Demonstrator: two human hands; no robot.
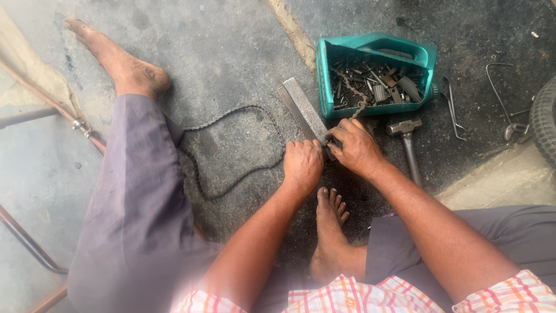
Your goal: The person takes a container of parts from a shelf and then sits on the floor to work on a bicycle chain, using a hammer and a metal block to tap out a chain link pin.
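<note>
I sit on a concrete floor with both hands together over the near end of a flat grey metal bar (303, 107) that lies on the ground. My left hand (303, 163) is curled into a fist at the end of a dark bicycle chain (231, 150), which loops away to the left. My right hand (354, 146) pinches something small against the bar; my fingers hide it. The chain's end is covered by my hands.
A cut-open teal plastic jug (324, 69) full of bolts and small metal parts sits just beyond my hands. A hammer (406, 142) lies to its right, with pliers (454, 110), wire hooks (504, 93) and a tyre edge (545, 119). Rusty frame tubes (40, 93) lie at left.
</note>
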